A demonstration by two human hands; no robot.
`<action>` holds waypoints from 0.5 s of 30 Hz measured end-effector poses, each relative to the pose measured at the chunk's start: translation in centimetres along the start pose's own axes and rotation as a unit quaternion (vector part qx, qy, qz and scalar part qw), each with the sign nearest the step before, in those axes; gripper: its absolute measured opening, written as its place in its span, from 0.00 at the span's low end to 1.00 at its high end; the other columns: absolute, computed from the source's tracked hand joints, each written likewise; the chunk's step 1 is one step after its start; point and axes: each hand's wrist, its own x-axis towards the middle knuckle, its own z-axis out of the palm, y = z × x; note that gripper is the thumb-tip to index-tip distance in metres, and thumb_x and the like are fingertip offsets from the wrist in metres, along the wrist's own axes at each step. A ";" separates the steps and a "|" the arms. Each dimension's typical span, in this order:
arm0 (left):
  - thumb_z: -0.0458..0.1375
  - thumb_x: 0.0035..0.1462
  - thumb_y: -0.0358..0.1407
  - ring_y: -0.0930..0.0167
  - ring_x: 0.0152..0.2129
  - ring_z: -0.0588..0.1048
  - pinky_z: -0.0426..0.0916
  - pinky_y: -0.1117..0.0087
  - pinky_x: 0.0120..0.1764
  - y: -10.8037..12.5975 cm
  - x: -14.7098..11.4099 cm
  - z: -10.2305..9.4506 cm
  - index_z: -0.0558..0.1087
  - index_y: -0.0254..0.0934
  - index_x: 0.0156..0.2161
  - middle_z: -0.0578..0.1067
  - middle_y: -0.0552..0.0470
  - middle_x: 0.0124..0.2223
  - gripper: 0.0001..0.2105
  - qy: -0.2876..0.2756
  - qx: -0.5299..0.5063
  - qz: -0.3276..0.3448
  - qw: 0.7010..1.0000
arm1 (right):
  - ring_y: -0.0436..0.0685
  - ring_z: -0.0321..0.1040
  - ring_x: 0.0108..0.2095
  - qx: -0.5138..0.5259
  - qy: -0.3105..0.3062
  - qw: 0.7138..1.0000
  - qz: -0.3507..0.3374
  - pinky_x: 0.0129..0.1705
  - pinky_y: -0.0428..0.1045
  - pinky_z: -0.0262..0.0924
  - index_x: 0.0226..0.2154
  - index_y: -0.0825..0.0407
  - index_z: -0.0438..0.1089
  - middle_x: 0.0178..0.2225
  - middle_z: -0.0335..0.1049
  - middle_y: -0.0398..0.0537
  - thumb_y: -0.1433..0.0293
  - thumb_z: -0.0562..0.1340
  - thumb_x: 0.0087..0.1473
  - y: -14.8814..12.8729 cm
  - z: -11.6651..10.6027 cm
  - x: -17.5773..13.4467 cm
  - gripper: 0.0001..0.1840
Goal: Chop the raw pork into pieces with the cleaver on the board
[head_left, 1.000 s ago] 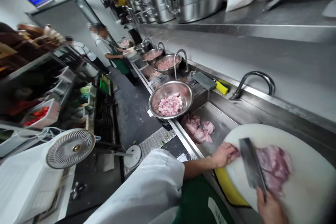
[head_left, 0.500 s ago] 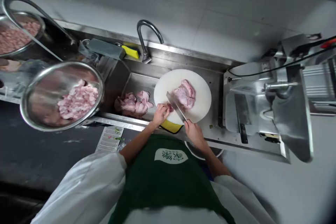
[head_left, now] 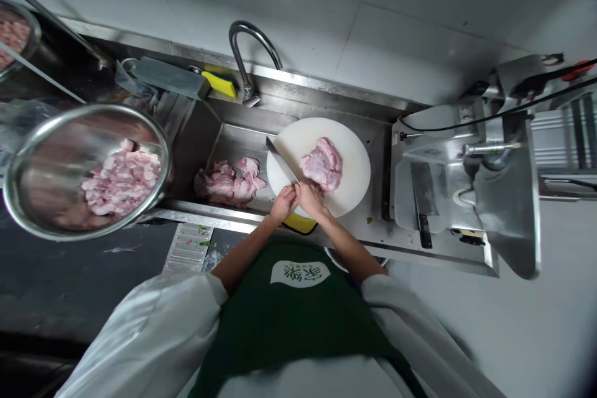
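On the front of a dark green apron [head_left: 298, 323], a white leaf-shaped patch [head_left: 300, 273] with green Chinese characters: two large, plus a smaller row too tiny to read. Right hand [head_left: 311, 199] with fingers closed around the handle of a cleaver [head_left: 282, 158], seen nearly edge-on: a thin dark strip of metal slanting up and to the left across the rim of a round white cutting board [head_left: 354, 183]. Left hand [head_left: 285, 201] just beside, at the near edge of the board, with fingers drawn together and bent narrowly toward the right hand's; cannot tell of anything pinched between them. On the board, just right of the blade, a large slab of raw meat [head_left: 321, 165], pink, moist and smooth, with redder folded edges. Below the board's near edge, a yellow band [head_left: 300, 222] with dark trim. To the left, on the floor of a stainless-steel sink [head_left: 242, 137], a heap of limp, glistening raw meat pieces [head_left: 230, 183]. Farther left, a wide, polished steel bowl [head_left: 51, 158] with small, pale pink chopped meat [head_left: 124, 179] inside. Behind the sink, a curved chrome faucet [head_left: 254, 30], a yellow sponge-like pad [head_left: 219, 84] and a grey oblong block [head_left: 170, 78]. At right, a metal slicing machine [head_left: 506, 199] and, near it, a second, black-handled cleaver [head_left: 423, 199] lying flat.
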 end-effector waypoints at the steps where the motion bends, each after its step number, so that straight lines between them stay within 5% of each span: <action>1: 0.55 0.65 0.37 0.60 0.45 0.73 0.71 0.55 0.51 0.2 -0.3 -0.2 0.77 0.37 0.40 0.76 0.40 0.44 0.09 0.003 -0.004 -0.003 1.000 | 0.61 0.74 0.48 0.006 0.007 1.000 -0.012 0.49 0.50 0.60 0.51 0.57 0.72 0.47 0.78 0.62 0.64 0.46 0.73 -0.4 -0.3 1.3 0.23; 7: 0.57 0.64 0.35 0.60 0.56 0.72 0.67 0.53 0.60 0.3 -1.1 -3.5 0.76 0.41 0.52 0.75 0.43 0.56 0.13 -0.012 -0.022 0.024 0.999 | 0.58 0.75 0.42 0.088 0.081 0.993 -0.003 0.42 0.47 0.60 0.46 0.55 0.74 0.42 0.79 0.57 0.60 0.50 0.72 2.0 -2.0 1.9 0.21; 11: 0.61 0.61 0.36 0.55 0.67 0.60 0.59 0.46 0.65 -1.1 2.7 -6.0 0.67 0.44 0.64 0.63 0.41 0.69 0.26 -0.154 0.049 0.108 0.981 | 0.61 0.75 0.41 0.121 0.144 0.980 0.070 0.40 0.48 0.59 0.46 0.56 0.73 0.40 0.79 0.57 0.61 0.49 0.72 4.8 -2.7 -0.9 0.22; 13: 0.61 0.61 0.35 0.54 0.64 0.63 0.59 0.46 0.64 -1.7 4.8 -6.1 0.70 0.43 0.62 0.68 0.42 0.66 0.24 -0.220 0.074 0.124 0.965 | 0.62 0.75 0.41 0.109 0.152 0.978 0.094 0.40 0.48 0.58 0.45 0.55 0.73 0.40 0.79 0.57 0.60 0.49 0.72 5.9 -2.9 -2.6 0.22; 15: 0.62 0.61 0.36 0.56 0.57 0.70 0.64 0.49 0.60 -1.7 5.6 -5.2 0.75 0.41 0.55 0.75 0.42 0.57 0.17 -0.220 0.089 0.101 0.966 | 0.62 0.75 0.41 0.083 0.156 0.978 0.108 0.39 0.49 0.57 0.44 0.55 0.73 0.39 0.79 0.58 0.60 0.49 0.72 6.8 -2.9 -4.6 0.22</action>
